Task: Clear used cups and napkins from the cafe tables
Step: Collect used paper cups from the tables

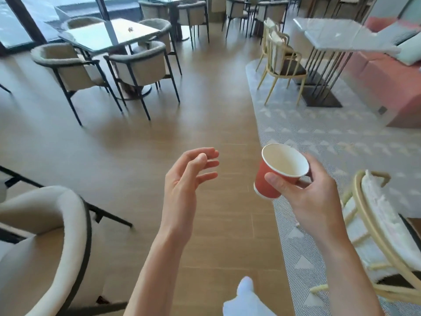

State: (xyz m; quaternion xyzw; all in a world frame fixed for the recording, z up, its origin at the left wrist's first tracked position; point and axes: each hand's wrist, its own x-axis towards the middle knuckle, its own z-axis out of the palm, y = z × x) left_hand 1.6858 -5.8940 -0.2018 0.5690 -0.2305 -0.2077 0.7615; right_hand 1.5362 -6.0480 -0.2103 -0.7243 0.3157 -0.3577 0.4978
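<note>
Cafe: several glass tables (109, 35) ringed by padded chairs (136, 62), sofa (387, 74).

- Wood floor (205, 115) runs up the middle of the room.
- A grey rug (319, 133) with pale triangles covers the right side.
- Glass table (107, 34) at upper left, ringed by padded grey chairs (139, 65) on thin black legs.
- White marble table (337, 35) at upper right, on a black slatted base standing on the rug.
- Cream metal chair (280, 62) just beside the marble table.
- Pink sofa (391, 74) behind it, a pale cushion (410, 51) on top.
- Another cream chair (382, 236) at lower right.
- Beige armchair (45, 247) at lower left.
- Windows (13, 26) at far left.
</note>
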